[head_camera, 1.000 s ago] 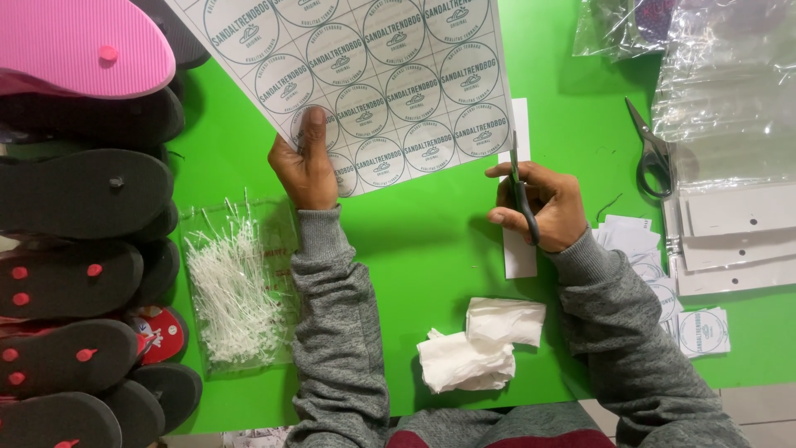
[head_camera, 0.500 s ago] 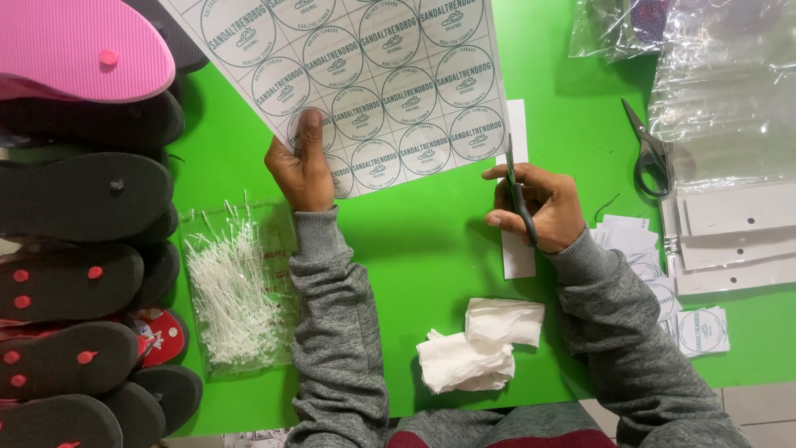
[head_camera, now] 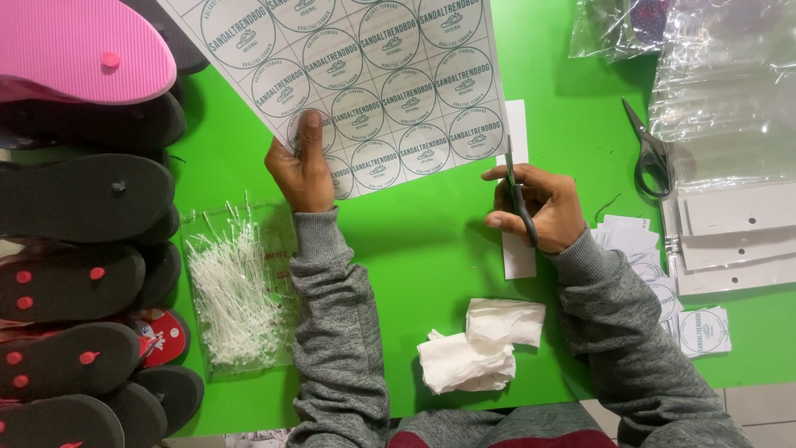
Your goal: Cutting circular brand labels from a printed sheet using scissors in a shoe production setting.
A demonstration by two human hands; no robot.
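Green table (head_camera: pixel 431 249) was pretty cluttered: flip-flop soles (head_camera: pixel 75 199) stacked down the left edge, clear plastic bags (head_camera: pixel 730 75) top right. Sheet of round labels (head_camera: pixel 373 75) sat up top, barely moved from half a second before. Left hand (head_camera: pixel 305 170) kept its bottom edge pinched under the thumb. Right hand (head_camera: pixel 535 207) was closed around scissors (head_camera: pixel 518 195) at the sheet's right corner, same as earlier.

Both arms wear long sleeves of mottled grey knitted sweatshirt fabric, with ribbed cuffs that end at the wrists. The left hand (head_camera: pixel 305 172) and right hand (head_camera: pixel 539 206) are bare, without gloves. A strip of dark red cloth shows at the bottom edge between the sleeves.
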